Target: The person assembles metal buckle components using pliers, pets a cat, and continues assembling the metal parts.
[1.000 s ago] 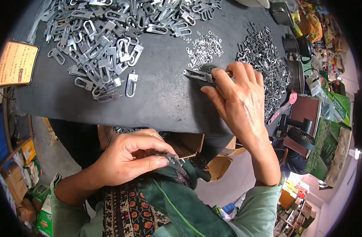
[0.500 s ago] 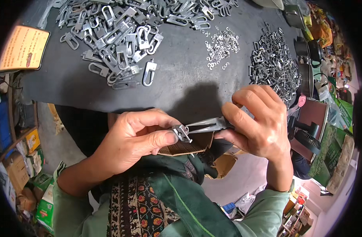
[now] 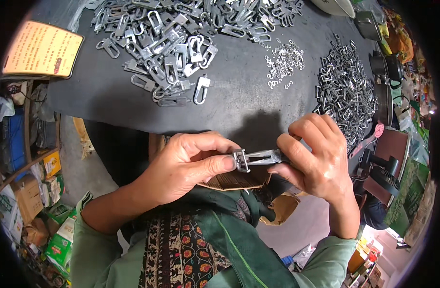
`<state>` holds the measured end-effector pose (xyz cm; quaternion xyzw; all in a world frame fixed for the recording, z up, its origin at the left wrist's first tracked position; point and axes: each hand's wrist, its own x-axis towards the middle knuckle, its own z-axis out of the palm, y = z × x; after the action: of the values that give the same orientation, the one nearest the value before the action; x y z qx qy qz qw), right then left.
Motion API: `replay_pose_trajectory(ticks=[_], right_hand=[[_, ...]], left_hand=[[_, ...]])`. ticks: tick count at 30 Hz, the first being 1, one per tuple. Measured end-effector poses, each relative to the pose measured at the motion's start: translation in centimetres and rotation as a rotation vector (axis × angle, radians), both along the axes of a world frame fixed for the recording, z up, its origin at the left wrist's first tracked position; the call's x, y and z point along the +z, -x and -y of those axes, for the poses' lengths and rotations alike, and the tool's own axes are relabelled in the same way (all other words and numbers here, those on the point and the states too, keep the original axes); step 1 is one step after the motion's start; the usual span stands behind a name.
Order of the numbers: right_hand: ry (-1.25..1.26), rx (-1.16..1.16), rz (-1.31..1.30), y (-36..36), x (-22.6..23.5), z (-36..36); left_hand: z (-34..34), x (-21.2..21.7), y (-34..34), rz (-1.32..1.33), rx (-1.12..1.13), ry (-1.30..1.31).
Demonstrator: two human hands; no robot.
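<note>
Pinched between the thumb and fingers of my left hand [image 3: 193, 165] is a small metal buckle [image 3: 241, 161] with a crossbar. My right hand [image 3: 320, 165] is closed round the handles of long-nosed pliers [image 3: 272, 157]. The plier tips meet the buckle's right side; whether they grip a small ring there I cannot tell. Beyond my hands, a heap of U-shaped metal loops [image 3: 181, 48] lies on the dark table [image 3: 224, 108], with a single loop [image 3: 201, 91] at its near edge. Small C-shaped rings [image 3: 284, 62] are scattered right of it, and dark rectangular buckles [image 3: 347, 81] are piled farther right.
Below my hands is an open cardboard box [image 3: 234, 181]. An orange printed sheet [image 3: 45, 50] lies at the table's left end. On the right are a pink slotted utensil [image 3: 373, 134], a small black fan [image 3: 385, 177] and metal pots [image 3: 368, 26]. Cartons crowd the lower left.
The buckle has turned in my left fingers, and the plier jaws now point straight at it and look closer together. The whole scene has shifted right in the view.
</note>
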<state>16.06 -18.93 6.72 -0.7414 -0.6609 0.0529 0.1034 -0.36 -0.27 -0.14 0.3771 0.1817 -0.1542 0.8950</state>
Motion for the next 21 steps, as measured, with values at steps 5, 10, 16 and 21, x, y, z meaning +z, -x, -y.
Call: replay_pose_trajectory(ticks=[5, 10, 16, 21], right_hand=[[-0.028, -0.016, -0.008, 1.1, -0.5, -0.2], [0.069, -0.143, -0.065, 3.7, -0.7, 3.5], [0.182, -0.139, -0.13, 5.4, -2.8, 4.7], [0.294, -0.161, -0.022, 6.2, -3.2, 4.4]], left_hand=[[0.5, -0.9, 0.7, 0.119, 0.017, -0.257], [2.2, -1.7, 0.9, 0.319, -0.043, -0.28], [4.1, -3.3, 3.3, 0.175, -0.077, -0.349], [5.4, -5.8, 4.0, 0.234, -0.001, -0.602]])
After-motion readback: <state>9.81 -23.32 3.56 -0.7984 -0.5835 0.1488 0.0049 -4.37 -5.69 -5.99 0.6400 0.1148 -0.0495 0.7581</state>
